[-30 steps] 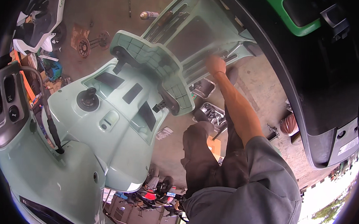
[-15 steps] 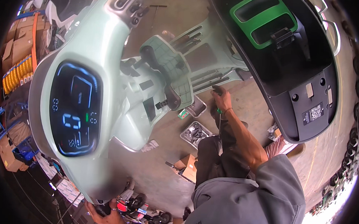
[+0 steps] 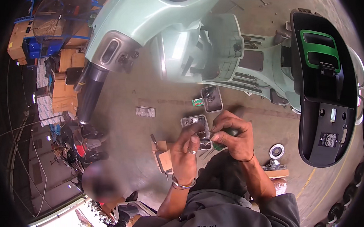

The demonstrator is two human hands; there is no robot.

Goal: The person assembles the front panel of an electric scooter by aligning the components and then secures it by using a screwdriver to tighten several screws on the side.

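Note:
My right hand (image 3: 233,138) is closed round a green-handled tool (image 3: 220,145), probably a screwdriver, above the lower metal tray (image 3: 185,121) on the floor, which holds small metal parts. Just left of it, my left hand (image 3: 185,152), with a ring and a steel bracelet, has its thumb and finger bent together; what they hold, if anything, I cannot make out. The mint-green scooter body (image 3: 272,85) lies beyond the hands, a mint panel (image 3: 229,54) on it. A second tray (image 3: 215,98) with dark parts sits behind the first, beside a small green packet (image 3: 198,102).
The handlebar housing and grip (image 3: 94,93) fill the upper left. A black storage bin with a green frame (image 3: 320,119) stands at the right. Cardboard boxes (image 3: 67,96) and parked scooters (image 3: 83,145) line the left. An open box (image 3: 163,161) and a ring-shaped part (image 3: 276,151) lie on the floor.
My right hand has drawn back from the scooter's floorboard toward my body with the green tool. My left hand has moved from low at the left to beside it. The view has swung round.

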